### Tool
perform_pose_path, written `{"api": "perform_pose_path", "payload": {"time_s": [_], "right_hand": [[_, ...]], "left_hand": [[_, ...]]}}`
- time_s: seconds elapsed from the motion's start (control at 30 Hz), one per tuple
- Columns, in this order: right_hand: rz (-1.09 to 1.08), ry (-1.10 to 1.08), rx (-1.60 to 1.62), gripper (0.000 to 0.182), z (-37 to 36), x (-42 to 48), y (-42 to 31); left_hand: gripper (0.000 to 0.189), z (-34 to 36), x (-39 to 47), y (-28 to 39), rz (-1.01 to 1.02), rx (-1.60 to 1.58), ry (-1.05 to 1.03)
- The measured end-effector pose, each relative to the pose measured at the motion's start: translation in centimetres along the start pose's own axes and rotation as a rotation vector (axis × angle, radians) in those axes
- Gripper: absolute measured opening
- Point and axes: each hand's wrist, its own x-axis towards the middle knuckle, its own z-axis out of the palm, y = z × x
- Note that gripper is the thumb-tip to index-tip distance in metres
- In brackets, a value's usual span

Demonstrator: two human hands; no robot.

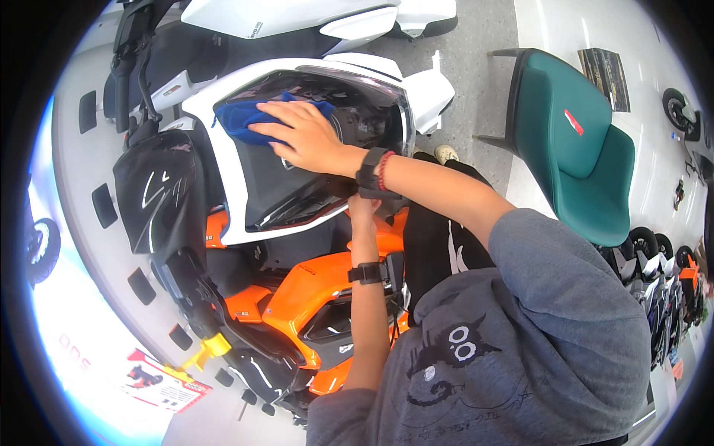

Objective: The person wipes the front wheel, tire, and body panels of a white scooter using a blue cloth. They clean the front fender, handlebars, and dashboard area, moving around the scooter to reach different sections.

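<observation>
My right hand lies over a folded blue cloth, fingers spread and pointing left. Beneath the cloth is the dark glossy top panel of a motorcycle body, framed by a white plastic shell. My left hand is at the near lower edge of that shell, below my right wrist. Its fingers are mostly hidden, so what they touch cannot be made out. Black straps circle both wrists, and a red bead bracelet sits on the right one.
An orange motorcycle stands close on the lower side, another white one on the upper side. Handlebars reach out at upper left. A green chair is at right. A yellow part and printed sign are at lower left.
</observation>
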Motion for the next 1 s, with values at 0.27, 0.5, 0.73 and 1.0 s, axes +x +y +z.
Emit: {"api": "perform_pose_path", "payload": {"time_s": [0.27, 0.5, 0.73, 1.0], "right_hand": [[0.470, 0.254, -0.207, 0.031, -3.3, -4.4, 7.9], [0.976, 0.162, -0.024, 0.036, -9.5, -9.2, 12.6], [0.542, -0.021, 0.333, 0.038, -4.5, 5.1, 7.1], [0.397, -0.130, 0.162, 0.034, 1.0, 7.0, 6.8]], "left_hand": [[0.020, 0.9, -1.6, 2.3, 0.191, 0.445, -0.399], [0.014, 3.7, -10.2, 14.0, 1.088, 0.737, 0.004], [0.033, 1.8, -9.0, 25.2, 1.379, 0.849, 0.613], [0.043, 1.5, -2.1, 26.2, 1.038, 1.382, 0.768]]}}
